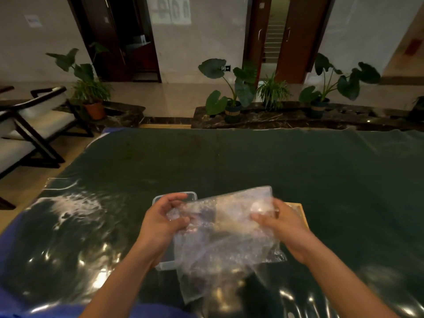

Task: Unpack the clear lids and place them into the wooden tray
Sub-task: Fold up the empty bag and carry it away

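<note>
Plastic, clear and crinkled, fills both my hands: a soft bag [224, 230] with a bubbled, cloudy skin that catches the light in small glints. My left hand [163, 221] pinches its left edge with curled fingers and thumb, and my right hand [280, 223] grips the right side, thumb in front and fingers behind. I hold it up off the table and spread between the two hands, I judge, so the mouth can be found and pulled apart. The right side is blurred, and I cannot tell whether anything is inside the bag.

One clear lid [174, 195] lies flat on the table under my left hand, a thin rectangle with rounded corners and a raised rim, half hidden by the bag. It is not in the wooden tray [298, 208], whose pale, square-edged corner shows just behind my right hand. Lid and tray sit side by side, close below my hands, which makes the transfer short.

Beneath everything the table cover [252, 157] is dark green and glossy, with rippled glare near me.
</note>
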